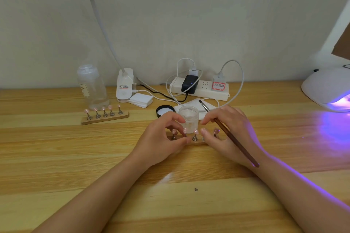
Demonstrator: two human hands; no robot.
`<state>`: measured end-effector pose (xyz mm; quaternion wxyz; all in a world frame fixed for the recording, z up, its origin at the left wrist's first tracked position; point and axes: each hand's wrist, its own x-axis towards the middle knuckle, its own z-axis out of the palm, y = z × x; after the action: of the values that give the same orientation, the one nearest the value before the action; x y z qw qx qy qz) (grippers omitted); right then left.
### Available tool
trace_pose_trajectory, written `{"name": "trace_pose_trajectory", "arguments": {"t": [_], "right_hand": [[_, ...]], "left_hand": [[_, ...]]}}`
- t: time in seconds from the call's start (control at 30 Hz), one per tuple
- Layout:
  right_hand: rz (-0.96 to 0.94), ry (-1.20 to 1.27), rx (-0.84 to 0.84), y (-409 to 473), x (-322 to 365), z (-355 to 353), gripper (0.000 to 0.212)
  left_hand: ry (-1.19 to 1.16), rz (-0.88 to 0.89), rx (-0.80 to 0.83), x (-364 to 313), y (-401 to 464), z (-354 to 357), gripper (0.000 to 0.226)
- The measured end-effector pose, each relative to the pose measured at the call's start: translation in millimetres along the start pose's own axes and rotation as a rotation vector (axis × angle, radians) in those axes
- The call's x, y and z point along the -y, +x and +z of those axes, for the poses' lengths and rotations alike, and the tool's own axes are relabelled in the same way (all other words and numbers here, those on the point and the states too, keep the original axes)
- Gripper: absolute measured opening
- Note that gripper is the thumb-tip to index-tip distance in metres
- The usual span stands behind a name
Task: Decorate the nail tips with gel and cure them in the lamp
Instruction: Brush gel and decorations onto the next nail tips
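Two wooden holders of pink nail tips sit on the surface: one holder (105,117) stands untouched toward the far left edge, the other (195,141) lies at the middle between both hands. The left hand (162,142) pinches a stem on this near holder; the right hand (227,132) keeps a brush (230,134) tucked in its fingers while its fingertips touch the holder. An open gel jar (188,116) stands just behind. The lamp (322,89) glows violet at the far right edge, empty as far as shows, so curing probably remains.

Plain pale wall (189,15), light wooden tabletop (56,157) with visible grain, violet glow (329,128) cast across its right side
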<state>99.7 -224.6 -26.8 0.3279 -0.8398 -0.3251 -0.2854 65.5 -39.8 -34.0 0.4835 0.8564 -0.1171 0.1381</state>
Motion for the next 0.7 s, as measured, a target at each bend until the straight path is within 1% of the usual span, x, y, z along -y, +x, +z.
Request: {"name": "trace_pose_trajectory", "arguments": {"t": [0.1, 0.27, 0.37, 0.53, 0.7], "right_hand": [[0.001, -0.011, 0.039, -1.0, -2.2, 0.5, 0.028], [-0.085, -0.035, 0.071, -0.1, 0.6, 3.8, 0.03], [-0.097, -0.018, 0.096, -0.4, 0.0, 5.4, 0.027], [-0.113, -0.018, 0.082, -0.6, -0.8, 6.3, 0.018], [-0.115, 0.023, 0.086, -1.2, -1.3, 4.2, 0.018]], "left_hand": [[0.016, -0.007, 0.011, 1.7, 0.1, 0.3, 0.037], [0.057, -0.028, 0.041, 3.9, 0.6, 0.2, 0.035], [0.058, -0.029, 0.049, 4.0, 0.7, -0.1, 0.034], [0.045, -0.045, 0.045, 4.0, 0.6, 0.0, 0.034], [0.043, -0.059, 0.048, 2.6, -0.2, -0.2, 0.034]]}}
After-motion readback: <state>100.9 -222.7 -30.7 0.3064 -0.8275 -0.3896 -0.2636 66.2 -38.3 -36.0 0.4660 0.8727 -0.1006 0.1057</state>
